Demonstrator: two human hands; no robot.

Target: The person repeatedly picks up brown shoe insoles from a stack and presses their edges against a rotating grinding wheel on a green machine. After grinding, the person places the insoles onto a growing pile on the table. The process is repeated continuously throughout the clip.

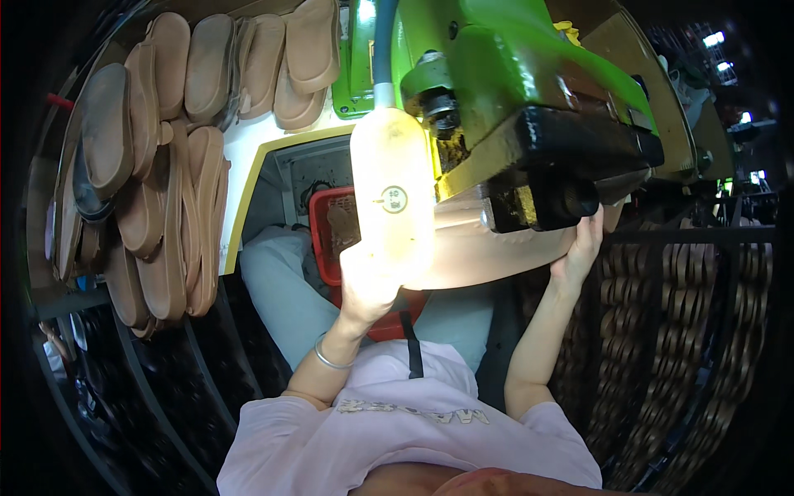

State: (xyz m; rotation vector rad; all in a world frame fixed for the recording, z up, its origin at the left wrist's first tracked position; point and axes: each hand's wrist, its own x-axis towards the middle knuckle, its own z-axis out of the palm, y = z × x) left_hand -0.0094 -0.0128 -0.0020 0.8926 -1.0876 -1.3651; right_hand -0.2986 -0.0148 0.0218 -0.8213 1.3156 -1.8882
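A tan shoe sole (496,255) lies crosswise under the black head of a green machine (529,74). My left hand (368,285) grips its left end; glare from a bright lamp (393,165) partly hides the fingers. At the sole's right end, my right hand (582,248) is closed round the edge, with its fingertips close beside the machine's round black knob (576,198). The machine head covers the sole's far side.
Many tan soles (169,223) are piled on the left, with more (263,62) along the back edge of the white table (241,169). A red basket (318,217) stands below the table opening. Racks of brown soles (686,331) fill the right side.
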